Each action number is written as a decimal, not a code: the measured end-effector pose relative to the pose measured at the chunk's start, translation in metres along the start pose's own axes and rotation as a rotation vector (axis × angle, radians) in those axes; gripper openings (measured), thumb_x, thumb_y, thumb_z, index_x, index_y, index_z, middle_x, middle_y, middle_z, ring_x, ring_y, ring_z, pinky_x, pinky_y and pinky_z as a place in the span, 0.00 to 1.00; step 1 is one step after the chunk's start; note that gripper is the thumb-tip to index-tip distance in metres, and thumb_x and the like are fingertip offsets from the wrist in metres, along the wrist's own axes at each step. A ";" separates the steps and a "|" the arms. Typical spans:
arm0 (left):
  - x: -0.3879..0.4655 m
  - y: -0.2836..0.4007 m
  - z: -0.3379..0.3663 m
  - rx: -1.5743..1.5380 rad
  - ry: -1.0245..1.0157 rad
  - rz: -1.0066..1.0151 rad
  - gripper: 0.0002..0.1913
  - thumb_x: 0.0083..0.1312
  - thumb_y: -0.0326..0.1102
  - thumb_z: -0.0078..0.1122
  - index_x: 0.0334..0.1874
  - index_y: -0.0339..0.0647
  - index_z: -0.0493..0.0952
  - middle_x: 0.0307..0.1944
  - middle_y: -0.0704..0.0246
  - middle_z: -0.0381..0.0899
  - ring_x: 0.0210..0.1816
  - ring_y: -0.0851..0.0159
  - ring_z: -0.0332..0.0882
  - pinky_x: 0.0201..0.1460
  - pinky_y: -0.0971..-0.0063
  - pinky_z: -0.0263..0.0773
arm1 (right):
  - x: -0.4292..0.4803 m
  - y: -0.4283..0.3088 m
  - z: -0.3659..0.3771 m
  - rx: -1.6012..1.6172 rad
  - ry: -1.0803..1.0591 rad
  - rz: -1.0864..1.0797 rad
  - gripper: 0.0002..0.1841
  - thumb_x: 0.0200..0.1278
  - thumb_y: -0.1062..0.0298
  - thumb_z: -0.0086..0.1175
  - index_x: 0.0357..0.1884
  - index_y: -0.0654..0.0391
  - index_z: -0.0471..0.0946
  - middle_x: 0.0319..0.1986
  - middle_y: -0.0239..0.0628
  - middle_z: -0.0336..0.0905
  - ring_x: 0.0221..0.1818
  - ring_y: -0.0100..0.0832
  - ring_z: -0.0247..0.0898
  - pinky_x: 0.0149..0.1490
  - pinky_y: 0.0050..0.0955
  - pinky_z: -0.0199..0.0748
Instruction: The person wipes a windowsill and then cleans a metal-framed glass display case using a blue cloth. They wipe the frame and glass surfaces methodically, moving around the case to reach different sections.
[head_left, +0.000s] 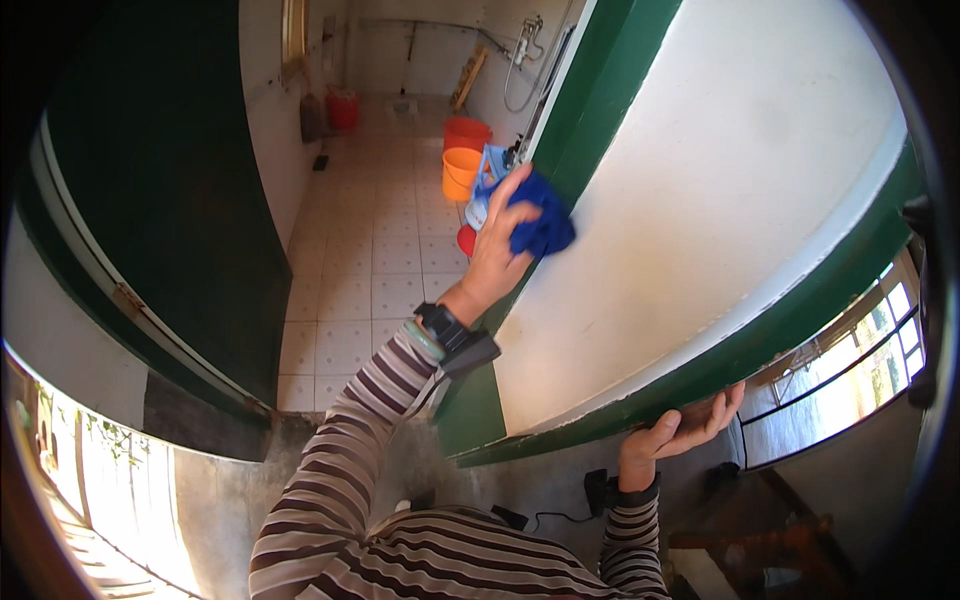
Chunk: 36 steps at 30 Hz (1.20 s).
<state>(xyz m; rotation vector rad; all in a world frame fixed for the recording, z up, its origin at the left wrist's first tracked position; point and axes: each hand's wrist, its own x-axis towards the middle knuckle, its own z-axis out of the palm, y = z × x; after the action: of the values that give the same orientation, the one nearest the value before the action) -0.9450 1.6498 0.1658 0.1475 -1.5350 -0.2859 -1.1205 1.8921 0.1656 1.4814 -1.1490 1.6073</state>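
My left hand (499, 251) is closed on a crumpled blue cloth (546, 217), holding it against the green-painted door frame (592, 112) where the frame meets the white wall (675, 210). A black strap with a device and a pale green bangle circle that wrist. Lower right, my right hand (686, 435) rests with its fingers spread at the green lower edge of the wall; part of the fingers is hidden behind that edge. It holds nothing that can be seen.
A dark green door (165, 187) stands at the left. Beyond the doorway, a tiled floor (349, 255) bears an orange bucket (457, 176), a red tub (466, 133) and a farther red bucket (343, 110). A shower hose hangs on the far wall. Wooden furniture (757, 540) stands lower right.
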 end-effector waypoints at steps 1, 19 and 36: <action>-0.030 -0.007 -0.001 -0.024 0.000 -0.054 0.21 0.53 0.17 0.57 0.47 0.43 0.69 0.73 0.48 0.54 0.72 0.41 0.56 0.72 0.61 0.54 | 0.000 -0.001 -0.001 -0.017 -0.018 0.004 0.30 0.71 0.56 0.42 0.70 0.57 0.53 0.72 0.54 0.39 0.72 0.53 0.46 0.71 0.53 0.51; -0.415 0.027 -0.078 -0.656 0.306 -1.631 0.19 0.67 0.28 0.59 0.60 0.44 0.69 0.46 0.63 0.80 0.44 0.59 0.82 0.50 0.64 0.78 | 0.006 0.003 0.007 -0.032 0.040 -0.042 0.30 0.70 0.54 0.46 0.68 0.59 0.55 0.69 0.54 0.48 0.69 0.50 0.50 0.70 0.50 0.54; -0.327 0.241 -0.001 -1.471 0.200 -1.715 0.28 0.73 0.54 0.41 0.65 0.38 0.67 0.56 0.50 0.74 0.49 0.44 0.78 0.58 0.49 0.71 | -0.144 0.006 -0.148 0.255 -0.755 0.404 0.17 0.63 0.73 0.52 0.54 0.65 0.73 0.66 0.52 0.57 0.69 0.50 0.54 0.70 0.46 0.54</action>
<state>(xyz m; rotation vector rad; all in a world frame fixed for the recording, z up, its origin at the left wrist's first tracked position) -0.9258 1.9703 -0.0834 0.2539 -0.3031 -2.4898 -1.1653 2.0379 0.0267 2.2436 -1.7931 1.5148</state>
